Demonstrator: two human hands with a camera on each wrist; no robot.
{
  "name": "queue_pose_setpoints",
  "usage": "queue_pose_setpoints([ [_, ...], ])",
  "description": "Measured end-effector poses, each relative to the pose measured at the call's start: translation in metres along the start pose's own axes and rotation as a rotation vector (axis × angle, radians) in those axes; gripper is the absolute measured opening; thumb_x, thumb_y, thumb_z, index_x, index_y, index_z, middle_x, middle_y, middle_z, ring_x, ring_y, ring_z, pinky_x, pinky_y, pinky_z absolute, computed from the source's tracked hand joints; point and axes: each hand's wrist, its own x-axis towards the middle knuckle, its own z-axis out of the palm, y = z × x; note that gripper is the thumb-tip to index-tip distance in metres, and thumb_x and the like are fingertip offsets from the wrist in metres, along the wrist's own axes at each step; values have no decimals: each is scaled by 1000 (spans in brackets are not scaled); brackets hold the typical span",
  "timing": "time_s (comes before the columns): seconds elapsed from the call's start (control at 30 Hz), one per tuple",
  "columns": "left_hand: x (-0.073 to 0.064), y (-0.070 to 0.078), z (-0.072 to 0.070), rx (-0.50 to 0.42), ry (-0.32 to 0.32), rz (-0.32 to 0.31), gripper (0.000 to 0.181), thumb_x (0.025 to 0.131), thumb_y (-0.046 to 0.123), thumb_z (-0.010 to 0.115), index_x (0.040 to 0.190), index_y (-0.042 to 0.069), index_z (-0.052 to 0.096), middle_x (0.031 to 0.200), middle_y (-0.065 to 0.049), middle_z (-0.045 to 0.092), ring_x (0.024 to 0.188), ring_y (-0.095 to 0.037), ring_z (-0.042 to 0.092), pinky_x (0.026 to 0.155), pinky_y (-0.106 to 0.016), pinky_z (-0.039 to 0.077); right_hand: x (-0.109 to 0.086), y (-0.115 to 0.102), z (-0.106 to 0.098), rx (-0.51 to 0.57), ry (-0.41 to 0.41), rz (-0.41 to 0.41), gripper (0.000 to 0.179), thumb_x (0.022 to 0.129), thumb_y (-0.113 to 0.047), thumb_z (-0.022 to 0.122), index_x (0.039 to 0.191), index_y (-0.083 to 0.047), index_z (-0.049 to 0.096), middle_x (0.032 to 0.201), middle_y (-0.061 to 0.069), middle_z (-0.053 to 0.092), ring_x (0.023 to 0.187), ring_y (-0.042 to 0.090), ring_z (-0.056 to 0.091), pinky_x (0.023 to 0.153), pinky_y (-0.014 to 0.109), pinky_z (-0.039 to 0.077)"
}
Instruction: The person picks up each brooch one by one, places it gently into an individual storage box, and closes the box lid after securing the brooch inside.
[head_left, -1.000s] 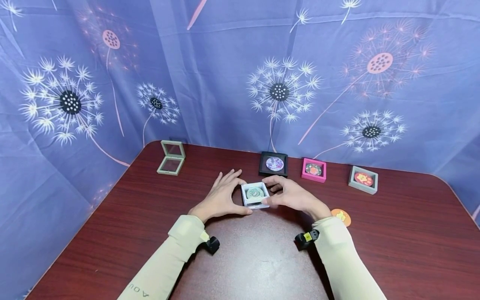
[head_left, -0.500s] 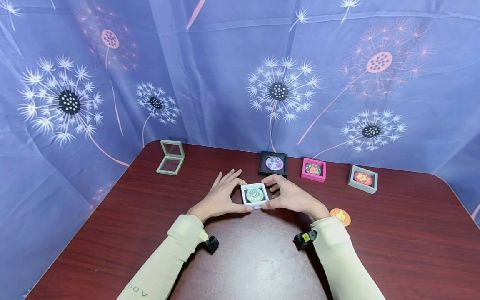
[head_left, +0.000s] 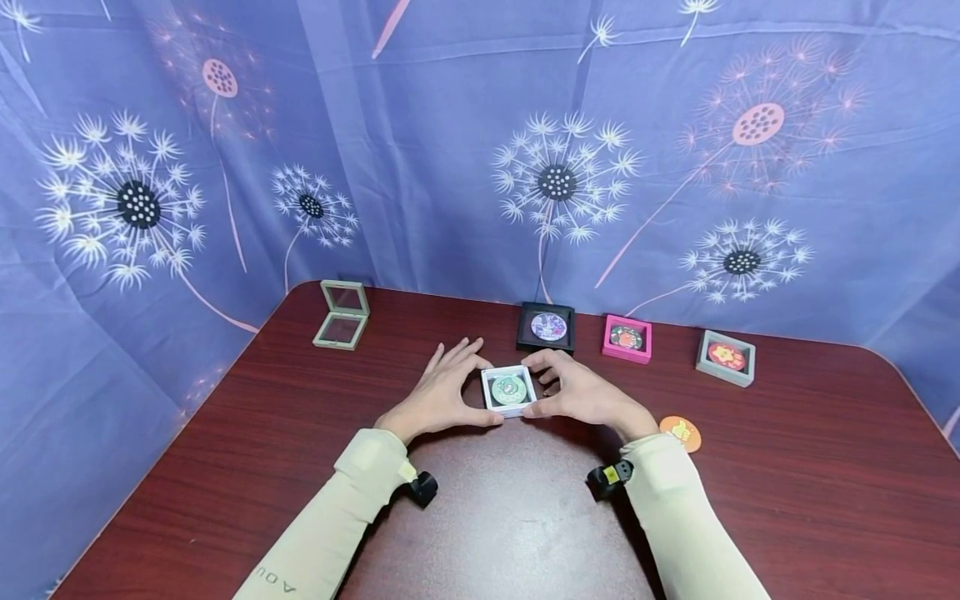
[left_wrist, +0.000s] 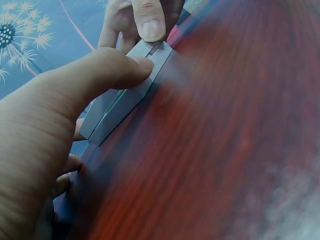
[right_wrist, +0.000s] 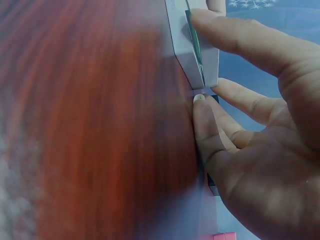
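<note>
A small white square display case (head_left: 509, 390) stands low at the middle of the table, a round green badge (head_left: 508, 389) showing through its window. My left hand (head_left: 442, 392) grips the case's left side, thumb on the near edge, its other fingers spread toward the back. From the right, my right hand (head_left: 581, 392) holds it between thumb and forefinger. Along the side of the white case (left_wrist: 125, 97), the left wrist view shows a thin seam with a sliver of green. The right wrist view also shows a green edge between the halves of the case (right_wrist: 178, 37).
An unfolded pale green case (head_left: 343, 315) stands back left. Behind the hands are a black case (head_left: 527, 340) and a pink case (head_left: 628, 355), each holding a badge; a grey case (head_left: 725, 377) sits farther right. An orange badge (head_left: 681, 433) lies beside the right wrist.
The case's lid side, raised a second ago, has come down over the green badge, and my right thumb has moved down to the near edge. My left hand has stayed in place.
</note>
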Motion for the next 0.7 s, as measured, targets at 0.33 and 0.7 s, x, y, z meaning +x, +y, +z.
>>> queue_pose_setpoints([
  [0.33,0,0,0,-16,13,13,66,76,51,93,126,20,64,171,-14,31,161,-30,16,128,-57,-2,-1,-1,0,-8,0,-21,67,84,-14,91,139,1,56,133,19,57,114,35,60,97,50,56],
  [0.7,0,0,1,-15,4,1,65,75,50,94,126,22,64,172,-12,29,162,-28,15,129,-54,-3,-1,0,1,-11,5,-24,67,83,-14,90,138,2,55,131,19,56,113,34,60,97,51,56],
])
